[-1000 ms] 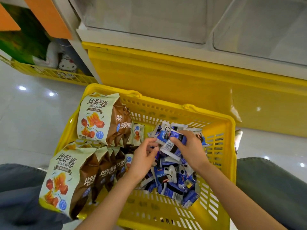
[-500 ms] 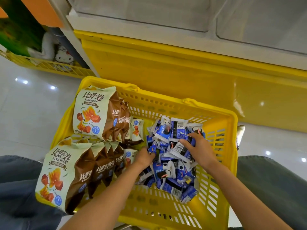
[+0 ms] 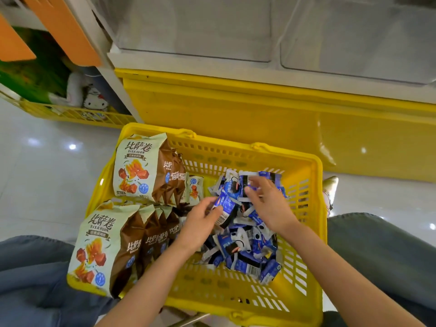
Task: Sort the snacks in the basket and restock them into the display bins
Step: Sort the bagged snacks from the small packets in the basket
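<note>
- My basket is bright yellow with slotted walls.
- The big bags are cream in front and brown on the sides, printed with orange-red snack pictures.
- The small packets are blue and white, with black barcodes.
- The display base is yellow.
- My trousers are grey.

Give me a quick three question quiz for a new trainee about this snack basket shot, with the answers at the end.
1. True or false: the blue packets lie in the yellow basket.
2. Which hand pinches a blue packet: A left hand, B right hand?
3. Fill in: the large brown bags stand on the basket's ____ side.

Key: 1 true; 2 A; 3 left.
</note>
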Tool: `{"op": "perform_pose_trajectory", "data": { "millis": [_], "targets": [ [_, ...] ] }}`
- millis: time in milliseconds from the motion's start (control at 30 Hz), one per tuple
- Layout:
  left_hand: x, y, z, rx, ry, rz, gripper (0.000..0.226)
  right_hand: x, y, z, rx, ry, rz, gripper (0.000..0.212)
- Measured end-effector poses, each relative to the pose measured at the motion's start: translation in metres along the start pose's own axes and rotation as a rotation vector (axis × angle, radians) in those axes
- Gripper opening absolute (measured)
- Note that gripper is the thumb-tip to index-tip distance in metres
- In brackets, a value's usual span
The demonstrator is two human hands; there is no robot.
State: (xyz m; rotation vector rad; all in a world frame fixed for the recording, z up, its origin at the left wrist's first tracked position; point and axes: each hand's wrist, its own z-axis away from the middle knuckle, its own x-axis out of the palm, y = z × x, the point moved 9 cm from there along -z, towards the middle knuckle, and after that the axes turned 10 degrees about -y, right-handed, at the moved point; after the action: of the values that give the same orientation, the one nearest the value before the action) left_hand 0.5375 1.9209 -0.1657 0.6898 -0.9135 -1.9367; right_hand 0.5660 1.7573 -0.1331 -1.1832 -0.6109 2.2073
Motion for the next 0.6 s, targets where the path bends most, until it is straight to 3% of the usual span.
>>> {"op": "perform_pose_trajectory", "data": {
  "millis": [100, 233, 333, 467, 533, 600],
  "targets": [
    [0.005, 0.017, 0.016, 0.083, -0.050, -0.076, 0.030, 0.045, -0.023, 0.020, -0.040, -0.299, -0.201, 0.051],
    [0.002, 0.036, 0.052, 0.217, -0.041, -0.350, 0.029, 0.052, -0.015, 0.039, -0.071, -0.315, -0.262, 0.031],
    [-0.030, 0.062, 0.090, 0.344, 0.155, -0.519, 0.032, 0.047, 0.016, 0.043, 0.041, -0.269, -0.001, 0.055],
    [-0.099, 0.086, 0.144, 0.489, 0.527, -0.591, 0.026, 0.069, 0.055, 0.052, 0.177, -0.416, 0.389, 0.056],
    [-0.132, 0.079, 0.160, 0.468, 0.674, -0.635, 0.024, 0.072, 0.056, 0.050, 0.162, -0.369, 0.708, 0.055],
    [-0.158, 0.052, 0.160, 0.324, 0.714, -0.637, 0.028, 0.070, 0.037, 0.043, 0.083, -0.238, 0.820, 0.057]
  ]
}}
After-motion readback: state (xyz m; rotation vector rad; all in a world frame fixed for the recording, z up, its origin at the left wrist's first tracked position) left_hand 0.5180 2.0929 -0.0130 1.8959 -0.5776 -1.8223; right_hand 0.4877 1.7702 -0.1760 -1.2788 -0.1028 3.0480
